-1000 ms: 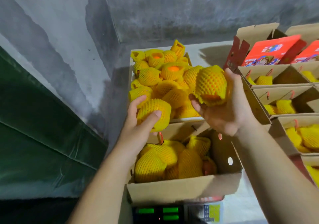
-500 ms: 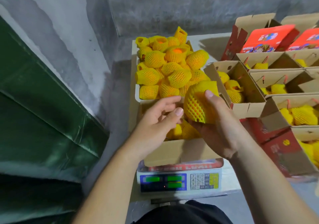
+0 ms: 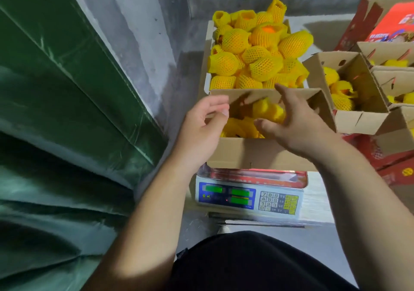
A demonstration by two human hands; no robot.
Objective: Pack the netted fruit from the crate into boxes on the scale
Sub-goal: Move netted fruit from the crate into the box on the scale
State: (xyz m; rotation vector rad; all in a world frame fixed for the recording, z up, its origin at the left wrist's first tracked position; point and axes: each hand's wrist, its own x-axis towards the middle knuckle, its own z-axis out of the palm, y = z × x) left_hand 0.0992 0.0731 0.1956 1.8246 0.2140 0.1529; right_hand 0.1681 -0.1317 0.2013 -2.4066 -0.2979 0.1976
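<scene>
1. With both hands low over the box on the scale [image 3: 257, 154], the fruit is going in: the right hand [image 3: 300, 122] is down inside the box, thumb and fingers spread loosely round a netted fruit [image 3: 268, 110]. That grip looks slack, more a settling touch than a firm hold, though motion blur keeps me from being sure.
2. Over at the box's left wall, the left hand [image 3: 201, 125] hovers with fingers loosely curled and nothing in them. My read is that it waits there to steady the cardboard or nudge the fruit into line.
3. More netted fruit [image 3: 239, 128] already lies across the bottom of the box, so this one is being fitted in on top of a layer.
4. Just behind the box, at the far edge of the bench, the crate [image 3: 207, 51] is heaped with netted fruit [image 3: 264, 66]. It sits touching the box, so each reach is a short one.
5. Down at the near edge, the scale [image 3: 248, 195] shows its green displays towards the person, who can probably read the weight as the box fills.
6. On the right side, filled boxes [image 3: 358, 120] stand in a row with fruit inside, and red printed cartons [image 3: 389, 147] sit beneath and behind them.
</scene>
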